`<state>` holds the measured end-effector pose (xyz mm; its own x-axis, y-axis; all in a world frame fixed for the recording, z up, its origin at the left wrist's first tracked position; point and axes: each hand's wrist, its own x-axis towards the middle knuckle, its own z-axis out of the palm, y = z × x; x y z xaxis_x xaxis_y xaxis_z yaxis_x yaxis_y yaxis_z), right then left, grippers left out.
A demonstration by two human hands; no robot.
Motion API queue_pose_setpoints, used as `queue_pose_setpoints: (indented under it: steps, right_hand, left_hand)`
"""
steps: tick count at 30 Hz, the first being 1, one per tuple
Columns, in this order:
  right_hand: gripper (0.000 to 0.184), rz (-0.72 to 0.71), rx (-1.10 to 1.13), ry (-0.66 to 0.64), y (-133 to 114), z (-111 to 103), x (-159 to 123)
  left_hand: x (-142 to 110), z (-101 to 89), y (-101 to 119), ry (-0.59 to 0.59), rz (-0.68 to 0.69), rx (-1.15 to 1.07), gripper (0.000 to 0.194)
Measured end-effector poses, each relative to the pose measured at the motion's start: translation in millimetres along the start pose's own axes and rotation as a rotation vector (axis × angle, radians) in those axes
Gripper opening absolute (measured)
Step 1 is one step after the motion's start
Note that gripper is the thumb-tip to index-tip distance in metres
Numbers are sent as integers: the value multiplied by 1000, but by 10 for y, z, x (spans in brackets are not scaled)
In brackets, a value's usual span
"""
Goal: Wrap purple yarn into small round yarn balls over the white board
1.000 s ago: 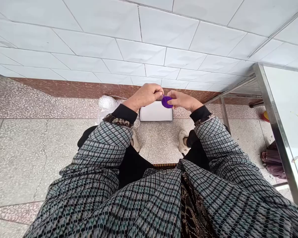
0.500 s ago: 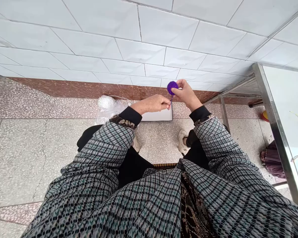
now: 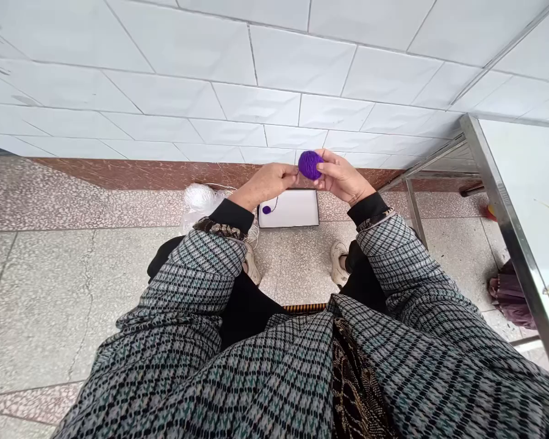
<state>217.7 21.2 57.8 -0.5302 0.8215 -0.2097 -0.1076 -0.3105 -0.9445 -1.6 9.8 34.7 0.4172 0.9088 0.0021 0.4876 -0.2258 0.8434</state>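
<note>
A ball of purple yarn (image 3: 309, 165) is held up in front of the wall by my right hand (image 3: 341, 175), its fingers wrapped round the ball's right side. Close at the ball's left, my left hand (image 3: 274, 180) pinches the purple strand. Below the hands, a shallow white box (image 3: 297, 210) with a dark rim lies on the floor. Inside it, toward the left, rests a small purple clump of yarn (image 3: 266, 210), with a thin strand rising from it toward my left hand.
White yarn (image 3: 199, 197) in clear plastic lies left of the box. My shoes (image 3: 338, 262) stand on the speckled floor (image 3: 41, 292). A tiled wall (image 3: 256, 110) rises ahead. At the right is a metal-framed table (image 3: 507, 225), with dark cloth (image 3: 512, 296) beneath it.
My left hand has moved left and up, uncovering the small purple clump in the box. The yarn ball has shifted slightly left and turned in my right hand.
</note>
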Motion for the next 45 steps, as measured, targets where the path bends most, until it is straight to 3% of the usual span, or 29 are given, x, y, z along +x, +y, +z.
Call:
queue_pose_setpoints:
  steps: [3,6,10,13,18,24,28,31,34,37,39,41,43,45]
  right_hand:
    - [46,-47,-3,118,23,46,49]
    - [32,9,-108,214,73,110,81]
    - [29,135,-345,266,144,188,53]
    - [33,174,-436,205,171,217,-6]
    - [27,189,-376,12,156,249,-142]
    - [33,153,-170,-164,95,260,-313]
    - [48,-34,60,7,84,181,-303]
    - [55,-114,110,119,134,109,-234]
    - [41,-42,-77,240,218,78,-167]
    - [37,62,-418,303,266,92,-162]
    - [39,137,-578,184,254,106,-203]
    - [41,209,-628,-49,213,106,-266]
    - [41,239,-557,-280,164,87,-327]
    - [42,187,-387,-379,124,51,-370]
  left_hand:
    - [-79,49,83,-84,59,101,18]
    - [-185,58,175,-150,123,149,19]
    - [-308,38,241,-113,184,169,19]
    - [-363,12,251,-41,184,193,19]
    - [-383,-46,233,61,151,195,18]
    - [-331,-34,128,48,53,200,19]
    - [-322,110,101,-11,20,194,21]
    - [-347,226,152,-136,111,184,20]
    - [-380,250,221,-207,198,184,20]
    - [-403,174,245,-165,216,191,19]
    - [-408,103,224,-117,202,198,20]
    - [-406,44,186,-84,178,209,20]
    - [-396,13,146,-64,150,225,20]
    - [-387,12,120,-51,116,236,19]
